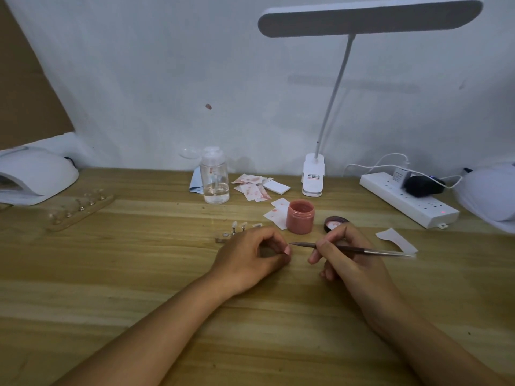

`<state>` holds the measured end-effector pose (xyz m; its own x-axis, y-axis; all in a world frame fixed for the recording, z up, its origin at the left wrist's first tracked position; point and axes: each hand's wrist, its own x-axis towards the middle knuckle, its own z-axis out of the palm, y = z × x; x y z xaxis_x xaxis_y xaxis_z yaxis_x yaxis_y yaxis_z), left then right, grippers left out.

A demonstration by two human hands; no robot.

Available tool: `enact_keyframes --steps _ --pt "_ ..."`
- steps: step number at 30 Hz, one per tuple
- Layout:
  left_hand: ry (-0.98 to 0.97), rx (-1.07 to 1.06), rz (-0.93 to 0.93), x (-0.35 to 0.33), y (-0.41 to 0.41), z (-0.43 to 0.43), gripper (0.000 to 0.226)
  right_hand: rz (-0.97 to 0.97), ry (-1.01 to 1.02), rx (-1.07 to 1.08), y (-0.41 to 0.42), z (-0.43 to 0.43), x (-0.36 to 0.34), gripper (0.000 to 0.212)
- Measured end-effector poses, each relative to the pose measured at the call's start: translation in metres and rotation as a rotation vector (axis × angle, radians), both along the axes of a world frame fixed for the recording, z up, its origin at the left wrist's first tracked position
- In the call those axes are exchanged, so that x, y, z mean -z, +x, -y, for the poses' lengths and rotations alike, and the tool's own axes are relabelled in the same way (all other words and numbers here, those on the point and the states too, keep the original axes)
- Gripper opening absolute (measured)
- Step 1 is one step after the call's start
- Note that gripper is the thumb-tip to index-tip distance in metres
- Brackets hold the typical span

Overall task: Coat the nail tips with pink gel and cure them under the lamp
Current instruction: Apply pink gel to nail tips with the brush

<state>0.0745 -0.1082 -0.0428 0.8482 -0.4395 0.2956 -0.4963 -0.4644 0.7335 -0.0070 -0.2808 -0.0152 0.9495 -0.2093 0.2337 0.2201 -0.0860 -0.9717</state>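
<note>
Beside the left fingers [280, 259], pinched together, contents unclear, points the brush [370, 250], clamped in the right fingers [325, 244].

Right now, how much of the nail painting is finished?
The pink gel jar is open, lid beside it. The right hand holds the brush, tip toward the left hand. Tips on the stand look unpainted; curing under the lamp comes later.

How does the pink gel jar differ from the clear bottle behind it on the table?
The pink gel jar is short, wide and opaque pink; the clear bottle is taller, narrower and see-through, with clear liquid inside. The jar is open, its lid lying beside it; the bottle has its top fitted. Both stand upright on the wooden table.
</note>
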Motion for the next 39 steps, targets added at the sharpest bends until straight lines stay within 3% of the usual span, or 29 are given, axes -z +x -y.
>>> enact_keyframes --steps 39 --pt "-0.019 0.007 0.017 -0.001 -0.0007 0.0008 0.01 -0.014 -0.008 -0.009 0.0 -0.0009 -0.0002 0.011"
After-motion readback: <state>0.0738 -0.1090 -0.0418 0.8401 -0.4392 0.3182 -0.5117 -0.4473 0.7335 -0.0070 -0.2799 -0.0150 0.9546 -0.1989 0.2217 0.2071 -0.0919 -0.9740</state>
